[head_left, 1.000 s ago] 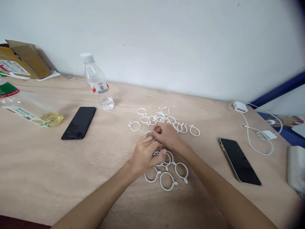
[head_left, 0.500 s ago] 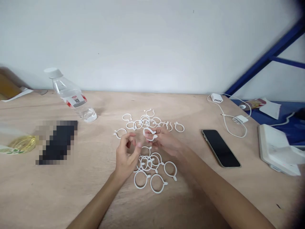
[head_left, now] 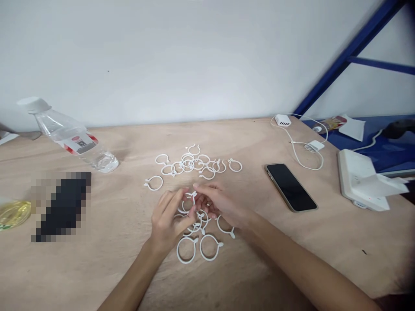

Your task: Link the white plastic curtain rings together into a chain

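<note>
Between both hands is a thin white plastic ring (head_left: 184,211), its small tabbed ends up by my right fingertips. My left hand (head_left: 167,218) is closed on the ring's left side, with thumb and fingers around it. From the other side my right hand (head_left: 218,203) pinches the ring near the tabs. Whether the tabs are locked together is hard to make out. Below the hands lie several similar rings, among them a closed ring (head_left: 186,250) and another closed ring (head_left: 210,247). Beyond the hands is a looser group with open ends, including an open ring (head_left: 154,183).
A tilted-looking water bottle (head_left: 79,140) and a blurred-out dark object (head_left: 63,207) are on the left, with a yellow coil (head_left: 14,214) at the edge. On the right are a phone (head_left: 292,187), a white charger (head_left: 283,120) with cable and a white device (head_left: 365,181).
My left hand, open before, has closed on the ring that my right hand held. Both hands have come together nearer to me. The view has turned slightly right.
</note>
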Demonstrator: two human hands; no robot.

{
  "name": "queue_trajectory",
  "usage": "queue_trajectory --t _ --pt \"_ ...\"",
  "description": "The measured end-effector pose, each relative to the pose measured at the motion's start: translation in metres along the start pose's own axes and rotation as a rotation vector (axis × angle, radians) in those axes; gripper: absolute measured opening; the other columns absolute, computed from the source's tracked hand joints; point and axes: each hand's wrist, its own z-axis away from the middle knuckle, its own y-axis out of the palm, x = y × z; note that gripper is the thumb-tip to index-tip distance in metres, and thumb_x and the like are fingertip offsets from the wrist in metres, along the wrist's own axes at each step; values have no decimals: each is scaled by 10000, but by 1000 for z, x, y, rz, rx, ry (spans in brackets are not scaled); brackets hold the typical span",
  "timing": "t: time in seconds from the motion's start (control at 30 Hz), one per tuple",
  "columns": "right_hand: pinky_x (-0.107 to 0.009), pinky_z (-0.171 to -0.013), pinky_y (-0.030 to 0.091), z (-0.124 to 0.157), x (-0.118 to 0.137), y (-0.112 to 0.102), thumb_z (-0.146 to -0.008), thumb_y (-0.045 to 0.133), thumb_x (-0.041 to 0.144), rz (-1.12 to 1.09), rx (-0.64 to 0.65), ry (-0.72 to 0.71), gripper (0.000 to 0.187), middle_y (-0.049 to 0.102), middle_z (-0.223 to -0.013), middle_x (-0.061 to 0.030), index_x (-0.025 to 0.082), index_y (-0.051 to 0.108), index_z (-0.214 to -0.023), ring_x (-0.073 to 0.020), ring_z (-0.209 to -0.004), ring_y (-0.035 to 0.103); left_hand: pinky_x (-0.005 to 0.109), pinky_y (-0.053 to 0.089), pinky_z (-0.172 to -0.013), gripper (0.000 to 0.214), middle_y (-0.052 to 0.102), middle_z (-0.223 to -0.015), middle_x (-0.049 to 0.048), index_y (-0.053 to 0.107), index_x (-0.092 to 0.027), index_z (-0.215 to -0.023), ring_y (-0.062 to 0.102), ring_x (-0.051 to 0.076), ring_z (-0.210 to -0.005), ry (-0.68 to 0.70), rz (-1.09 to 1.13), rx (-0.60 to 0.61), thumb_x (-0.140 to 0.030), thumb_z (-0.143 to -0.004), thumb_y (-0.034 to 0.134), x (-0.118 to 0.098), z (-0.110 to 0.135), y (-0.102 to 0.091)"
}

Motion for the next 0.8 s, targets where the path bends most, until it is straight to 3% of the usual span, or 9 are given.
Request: queue_trajectory --t 0.13,0.23,0.3,0.37,0.53,0.7,0.8 --pt "-193 -344 260 4 -1 -4 -831 557 457 128 -23 -124 395 468 -460 50 153 569 -578 -54 -367 354 285 487 -684 379 654 -837 40 535 -214 -1173 587 160 -731 22 12 26 -172 -805 615 1 2 2" --pt "-199 -382 272 7 -2 -8 -846 549 432 243 -8 -199 360 437 -445 60 161 577 -612 -63 -388 365 296 473 -684 296 647 -834 39 558 -201 -1112 576 164 -733 -98 70 50 -284 -831 601 2 2 0" --pt "-199 -405 281 10 -2 -9 -855 543 415 310 -5 -255 335 444 -461 57 165 589 -638 -68 -415 377 304 450 -658 276 626 -787 38 578 -181 -1022 555 167 -708 -223 99 91 -406 -890 490 3 2 -2" --pt "-199 -425 298 12 -2 -8 -861 540 395 334 -15 -306 307 485 -514 44 167 605 -666 -72 -451 398 324 412 -641 437 589 -696 34 593 -173 -873 521 174 -663 -279 107 183 -498 -935 309 4 1 -2" --pt "-210 -467 349 13 -8 -4 -856 553 390 316 -52 -356 266 550 -616 23 173 631 -725 -85 -502 445 339 360 -626 643 497 -576 16 515 -187 -661 436 164 -568 -212 149 379 -565 -934 74 5 1 0" --pt "-216 -445 320 10 -16 -3 -841 568 434 354 -119 -337 327 474 -500 49 181 557 -635 -85 -453 415 324 357 -613 588 451 -575 3 400 -210 -608 416 161 -571 -227 144 367 -596 -922 85 8 2 2" --pt "-218 -432 311 7 -14 -6 -849 544 445 346 -95 -332 351 452 -484 57 188 507 -613 -82 -428 400 324 357 -615 583 455 -574 5 401 -211 -611 422 163 -570 -235 136 354 -574 -929 75 9 2 2"
